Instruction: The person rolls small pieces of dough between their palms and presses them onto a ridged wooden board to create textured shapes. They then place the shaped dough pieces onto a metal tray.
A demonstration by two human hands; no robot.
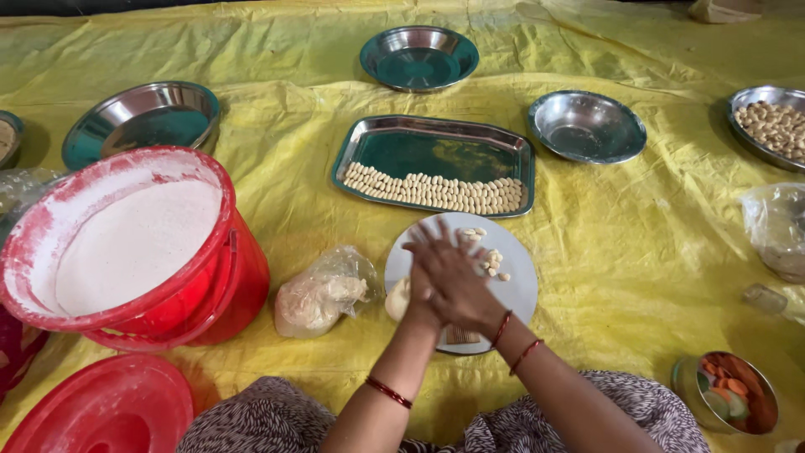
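Observation:
My right hand [453, 273] lies flat on top of my left hand [419, 295], palms pressed together above a round white plate [520, 277]; what lies between the palms is hidden. Several small dough pieces [490, 262] and a lump of dough [397, 299] rest on that plate. Beyond it, a rectangular steel tray [436, 149] carries rows of shaped dough pieces [436, 191].
A red bucket of white flour [126, 243] stands at left, its red lid [101, 411] nearer me. A plastic bag of dough [323, 294] lies beside the plate. Empty steel bowls [587, 126] sit around; one at far right holds pieces [776, 126]. Yellow sheet covers everything.

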